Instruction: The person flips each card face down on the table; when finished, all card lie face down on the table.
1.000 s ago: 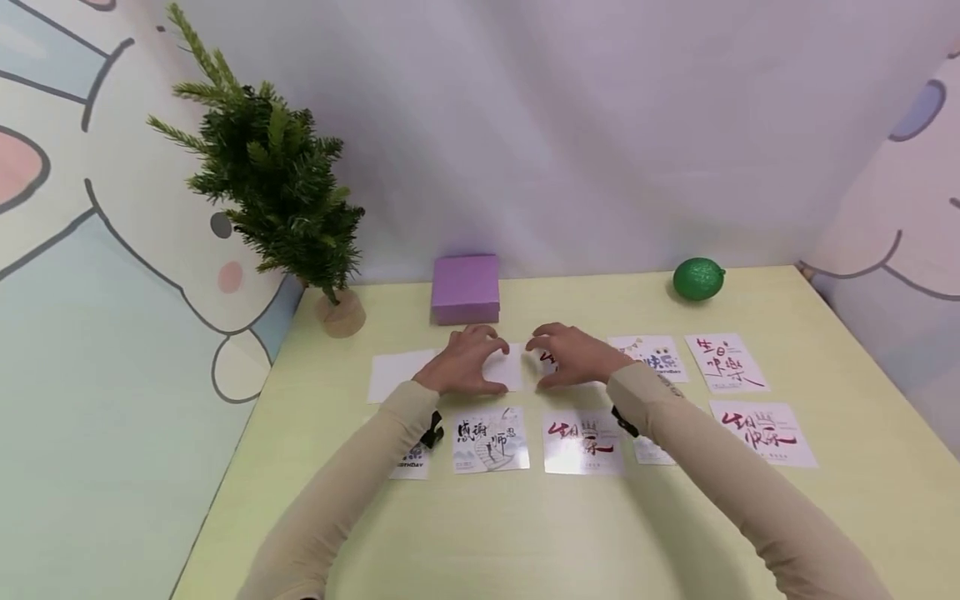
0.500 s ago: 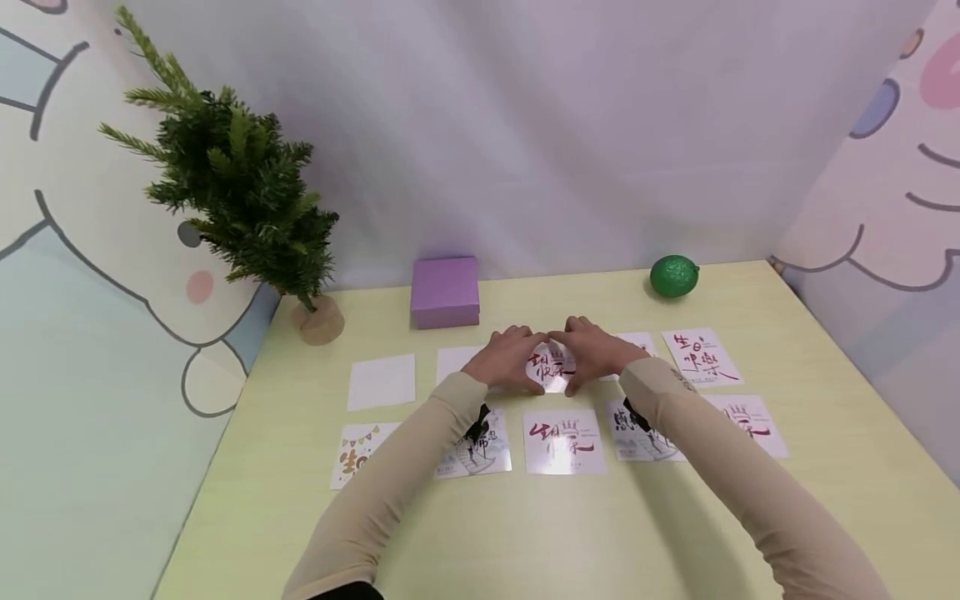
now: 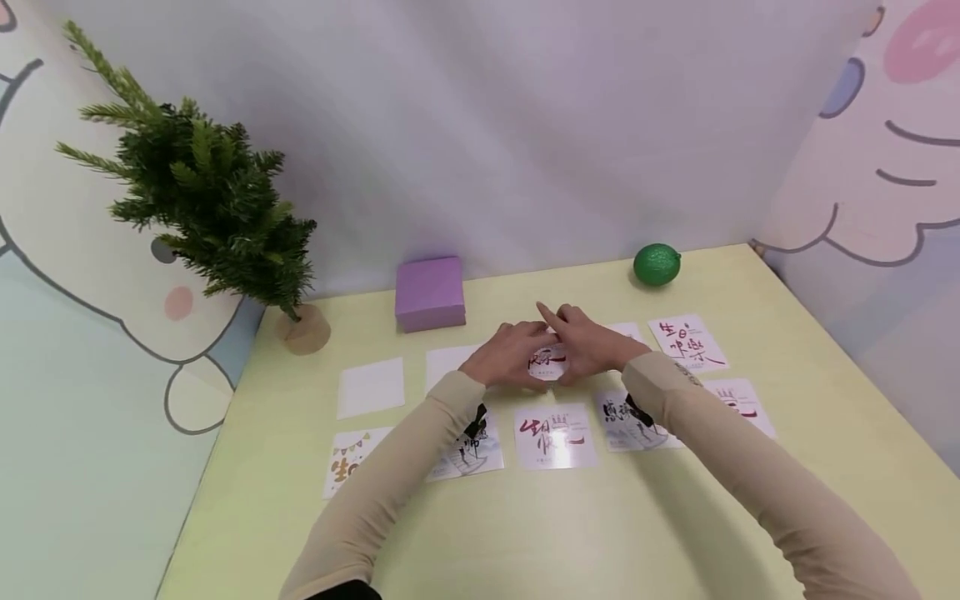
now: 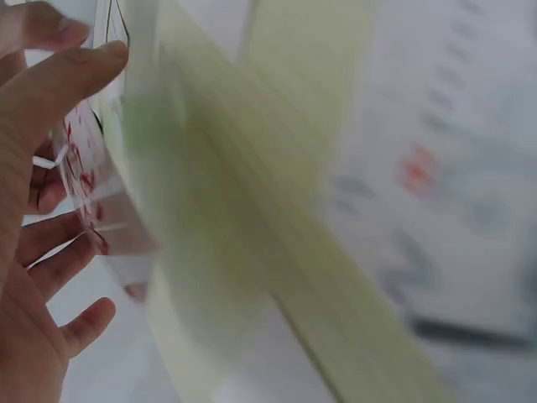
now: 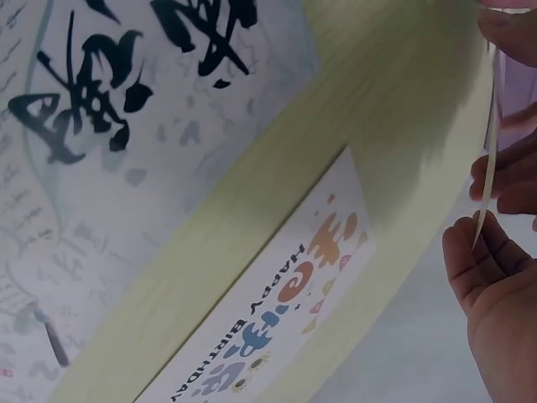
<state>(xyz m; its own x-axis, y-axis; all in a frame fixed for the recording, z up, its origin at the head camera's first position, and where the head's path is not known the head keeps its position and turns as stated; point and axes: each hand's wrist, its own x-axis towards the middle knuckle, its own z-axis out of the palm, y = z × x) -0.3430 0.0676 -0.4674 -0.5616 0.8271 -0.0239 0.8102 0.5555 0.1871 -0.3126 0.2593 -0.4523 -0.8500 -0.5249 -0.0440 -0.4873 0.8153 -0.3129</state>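
Observation:
Between my hands in the head view is a white greeting card [image 3: 546, 364] with red brush lettering. My left hand [image 3: 508, 357] holds its left side, thumb near the front edge and fingers behind. On the right side my right hand [image 3: 592, 343] grips it, index finger stretched out across the left fingertips. The left wrist view shows the card [image 4: 88, 172] tilted among the fingers. In the right wrist view the card [image 5: 489, 159] appears nearly edge-on, raised off the table. Parts of its edges are hidden by the fingers.
Two rows of cards lie around my hands, among them a blank white card [image 3: 371, 387], a red-lettered card [image 3: 555, 436] and another card [image 3: 688, 342]. Behind stand a purple box [image 3: 431, 293], a green lime-like object [image 3: 657, 265] and a small artificial tree [image 3: 217, 208].
My left hand has moved right from a blank card to the red-lettered card, meeting my right hand there. Both hands have closed in on its sides. The head view has shifted slightly.

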